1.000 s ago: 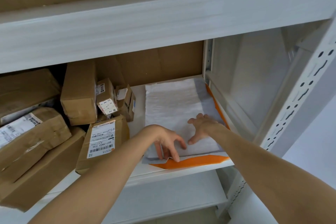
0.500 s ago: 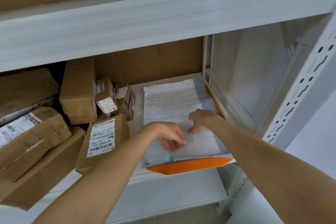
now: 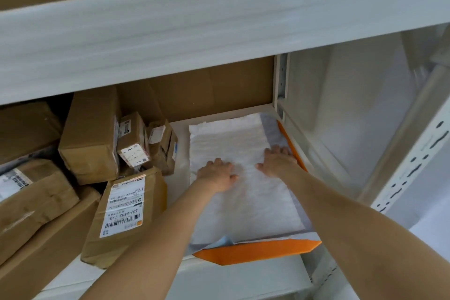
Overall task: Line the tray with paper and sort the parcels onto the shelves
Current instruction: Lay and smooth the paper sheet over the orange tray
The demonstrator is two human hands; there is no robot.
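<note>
We press flat left hand point(image 3: 217, 174) and right hand point(image 3: 277, 162) on white paper point(image 3: 246, 204) lining orange tray point(image 3: 258, 252); parcels point(image 3: 126, 212) beside the tray await sorting.

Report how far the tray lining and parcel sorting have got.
Done: the white paper lies in the orange tray on the shelf. In hand: the left hand and right hand press flat on the paper; a crumpled corner sticks out at the front left. Left: the brown parcels lie heaped beside the tray, seemingly unsorted.
</note>
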